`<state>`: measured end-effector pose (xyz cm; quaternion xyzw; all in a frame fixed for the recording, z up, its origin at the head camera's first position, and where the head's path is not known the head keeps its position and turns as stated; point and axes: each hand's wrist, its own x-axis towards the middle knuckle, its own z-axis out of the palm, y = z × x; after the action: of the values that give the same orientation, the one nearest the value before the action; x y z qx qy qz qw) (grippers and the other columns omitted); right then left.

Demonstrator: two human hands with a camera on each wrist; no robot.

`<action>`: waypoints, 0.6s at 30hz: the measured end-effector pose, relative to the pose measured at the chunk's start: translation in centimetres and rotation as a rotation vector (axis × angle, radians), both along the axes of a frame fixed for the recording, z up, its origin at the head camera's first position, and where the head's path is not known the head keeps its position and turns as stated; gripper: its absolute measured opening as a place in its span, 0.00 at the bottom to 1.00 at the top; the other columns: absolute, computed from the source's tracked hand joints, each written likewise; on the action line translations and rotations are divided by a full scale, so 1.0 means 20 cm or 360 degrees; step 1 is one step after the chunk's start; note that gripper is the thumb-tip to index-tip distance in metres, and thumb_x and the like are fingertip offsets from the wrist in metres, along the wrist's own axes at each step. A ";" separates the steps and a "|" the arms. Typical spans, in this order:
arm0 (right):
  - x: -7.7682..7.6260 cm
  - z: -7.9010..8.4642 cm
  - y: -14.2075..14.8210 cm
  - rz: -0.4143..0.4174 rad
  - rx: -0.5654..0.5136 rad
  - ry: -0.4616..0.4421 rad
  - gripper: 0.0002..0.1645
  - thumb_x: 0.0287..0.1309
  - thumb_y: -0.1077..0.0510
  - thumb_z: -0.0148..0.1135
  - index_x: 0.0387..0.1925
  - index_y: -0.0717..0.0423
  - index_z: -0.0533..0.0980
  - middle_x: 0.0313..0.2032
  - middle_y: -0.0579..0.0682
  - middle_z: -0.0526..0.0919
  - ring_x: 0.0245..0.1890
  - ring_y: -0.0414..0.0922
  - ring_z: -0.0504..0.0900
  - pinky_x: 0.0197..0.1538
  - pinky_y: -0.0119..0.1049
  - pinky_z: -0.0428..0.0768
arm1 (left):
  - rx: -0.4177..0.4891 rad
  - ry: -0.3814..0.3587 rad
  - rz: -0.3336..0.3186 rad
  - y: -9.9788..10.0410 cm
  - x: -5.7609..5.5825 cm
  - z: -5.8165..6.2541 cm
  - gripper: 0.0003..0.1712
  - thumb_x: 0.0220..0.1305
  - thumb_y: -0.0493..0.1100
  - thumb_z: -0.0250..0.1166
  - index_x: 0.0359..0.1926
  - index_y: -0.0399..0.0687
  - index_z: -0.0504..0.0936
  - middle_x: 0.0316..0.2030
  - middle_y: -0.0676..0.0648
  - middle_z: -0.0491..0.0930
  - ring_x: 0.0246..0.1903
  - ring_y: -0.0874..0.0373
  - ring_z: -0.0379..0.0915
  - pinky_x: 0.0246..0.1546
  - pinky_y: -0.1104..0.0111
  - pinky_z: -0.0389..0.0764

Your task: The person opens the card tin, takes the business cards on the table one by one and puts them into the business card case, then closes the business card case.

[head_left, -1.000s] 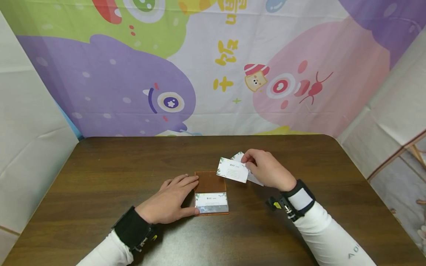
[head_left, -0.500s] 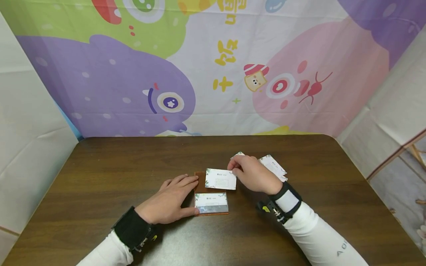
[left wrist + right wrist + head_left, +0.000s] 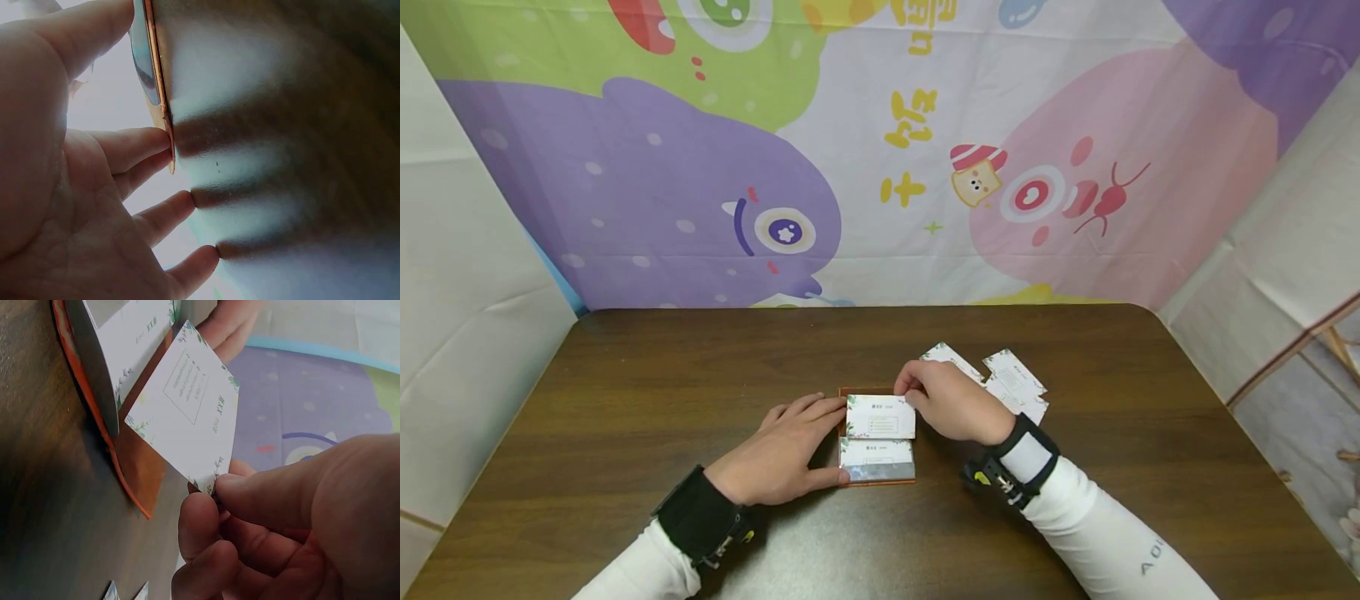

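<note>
A brown leather card holder [image 3: 865, 390] lies on the table, its lower pocket holding a white card [image 3: 876, 454] with leaf prints at the corners. My right hand [image 3: 958, 404] pinches another such business card [image 3: 880, 417] by a corner, between thumb and fingertips. In the right wrist view, that business card [image 3: 187, 412] is tilted above the brown leather, close to the pocket. My left hand [image 3: 782, 450] lies along the holder's left side with fingers spread; its thumb and a fingertip [image 3: 159, 140] press on the holder's edge.
Several more cards [image 3: 1015, 383] lie loosely beyond and beside my right hand, some overlapping. The wooden table [image 3: 700, 358] ends at a cartoon-printed cloth [image 3: 895, 275] hung behind it.
My right hand has picked one card off the loose ones and carried it left and toward me, over the holder. The left hand has stayed in place.
</note>
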<state>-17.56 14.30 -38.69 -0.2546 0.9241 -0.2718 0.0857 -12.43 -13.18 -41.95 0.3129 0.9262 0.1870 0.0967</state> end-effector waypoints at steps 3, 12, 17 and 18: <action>0.00 -0.01 -0.01 0.0019 -0.0006 0.0000 0.09 0.72 0.67 0.58 0.41 0.54 0.82 0.33 0.43 0.81 0.34 0.41 0.78 0.43 0.40 0.79 | -0.0002 -0.0008 0.0002 0.00 0.00 0.01 0.50 0.71 0.65 0.69 0.80 0.40 0.66 0.79 0.42 0.62 0.79 0.37 0.51 0.70 0.33 0.59; 0.01 -0.02 -0.03 0.0065 0.0020 -0.0064 0.09 0.74 0.67 0.57 0.42 0.53 0.82 0.35 0.44 0.82 0.35 0.41 0.78 0.45 0.41 0.80 | -0.0002 0.0019 -0.0004 0.01 0.00 0.00 0.48 0.70 0.64 0.70 0.78 0.39 0.69 0.79 0.41 0.63 0.79 0.37 0.52 0.70 0.34 0.60; 0.01 -0.03 -0.04 0.0066 0.0056 -0.0100 0.09 0.76 0.66 0.58 0.42 0.52 0.81 0.35 0.43 0.82 0.35 0.41 0.78 0.45 0.41 0.80 | 0.0000 0.0035 -0.0015 0.00 0.00 0.00 0.48 0.70 0.64 0.70 0.78 0.39 0.69 0.79 0.42 0.62 0.79 0.37 0.52 0.70 0.34 0.60; 0.01 -0.04 -0.04 0.0066 0.0061 -0.0105 0.08 0.76 0.66 0.58 0.42 0.52 0.81 0.35 0.43 0.81 0.35 0.41 0.78 0.45 0.41 0.80 | -0.0001 0.0033 -0.0014 0.00 0.00 0.00 0.48 0.70 0.64 0.70 0.78 0.39 0.69 0.79 0.42 0.62 0.79 0.37 0.52 0.70 0.34 0.60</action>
<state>-17.27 13.56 -39.40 -0.2629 0.9204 -0.2603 0.1265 -12.39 -13.08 -41.96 0.3187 0.9258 0.1830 0.0881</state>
